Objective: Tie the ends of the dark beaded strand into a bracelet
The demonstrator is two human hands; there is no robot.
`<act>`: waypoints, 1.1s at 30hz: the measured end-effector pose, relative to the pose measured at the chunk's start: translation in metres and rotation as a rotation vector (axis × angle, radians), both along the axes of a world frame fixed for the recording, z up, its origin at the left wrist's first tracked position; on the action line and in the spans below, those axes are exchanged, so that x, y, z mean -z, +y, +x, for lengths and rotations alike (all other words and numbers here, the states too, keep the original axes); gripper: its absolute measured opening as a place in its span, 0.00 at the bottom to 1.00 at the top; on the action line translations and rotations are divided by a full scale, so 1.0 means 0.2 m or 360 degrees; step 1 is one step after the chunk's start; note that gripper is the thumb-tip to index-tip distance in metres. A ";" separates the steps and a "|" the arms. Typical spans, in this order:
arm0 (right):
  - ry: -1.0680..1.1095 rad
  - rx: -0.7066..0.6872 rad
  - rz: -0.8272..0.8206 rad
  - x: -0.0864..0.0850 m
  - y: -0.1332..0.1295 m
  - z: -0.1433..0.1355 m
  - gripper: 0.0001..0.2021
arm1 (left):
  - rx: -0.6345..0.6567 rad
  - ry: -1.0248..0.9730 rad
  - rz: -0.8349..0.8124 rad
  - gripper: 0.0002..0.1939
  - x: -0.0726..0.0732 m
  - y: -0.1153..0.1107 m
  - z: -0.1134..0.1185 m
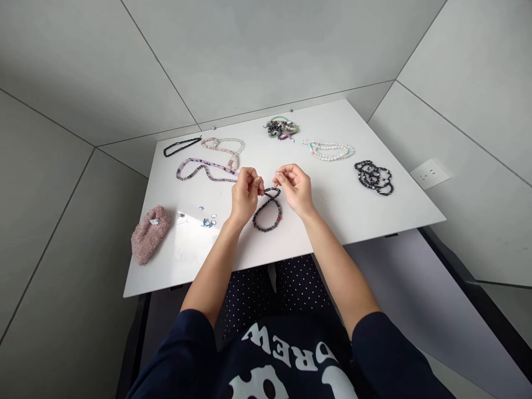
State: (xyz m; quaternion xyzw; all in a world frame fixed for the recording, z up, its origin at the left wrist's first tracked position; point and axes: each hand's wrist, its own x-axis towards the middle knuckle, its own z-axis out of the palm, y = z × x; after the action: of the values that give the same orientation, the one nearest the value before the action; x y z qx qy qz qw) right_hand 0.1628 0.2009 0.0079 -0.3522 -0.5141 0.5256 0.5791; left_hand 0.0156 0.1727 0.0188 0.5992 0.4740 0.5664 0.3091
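Note:
My left hand is closed in a pinch at the top of a dark bead strand, beside a small upper loop of it. To the right, my right hand also pinches with thumb and forefinger, level with the left and a short gap apart. Whatever thin thing it holds is too fine to make out. The strand lies on the white table between my wrists in a crossed loop, with a red bead on its right side.
Several strands lie around: a purple strand, a black strand, a pink-and-clear strand, a mixed pile, a white strand and black strands. A fuzzy pink pouch and blue bits sit left on the table.

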 end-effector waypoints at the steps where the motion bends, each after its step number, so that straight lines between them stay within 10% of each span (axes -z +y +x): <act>1: 0.0002 -0.0034 0.0008 0.00 0.00 0.00 0.18 | 0.0028 -0.0030 -0.0012 0.12 0.00 0.00 0.00; 11: 0.0009 0.0050 0.0098 -0.02 -0.01 0.01 0.14 | 0.0176 -0.0418 -0.0201 0.17 0.00 0.01 0.00; 25: 0.0134 -0.0033 0.0049 -0.01 0.00 0.00 0.13 | -0.0105 0.0546 0.0236 0.09 0.01 0.00 -0.01; 33: 0.0047 -0.0052 0.0035 0.01 0.00 -0.01 0.16 | 0.0024 0.0400 0.0090 0.12 0.05 0.02 -0.02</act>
State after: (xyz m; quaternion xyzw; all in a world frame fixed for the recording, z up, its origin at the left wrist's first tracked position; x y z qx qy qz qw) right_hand 0.1617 0.2005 0.0065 -0.3295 -0.5169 0.5344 0.5820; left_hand 0.0109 0.1760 0.0096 0.6774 0.4883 0.4977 0.2347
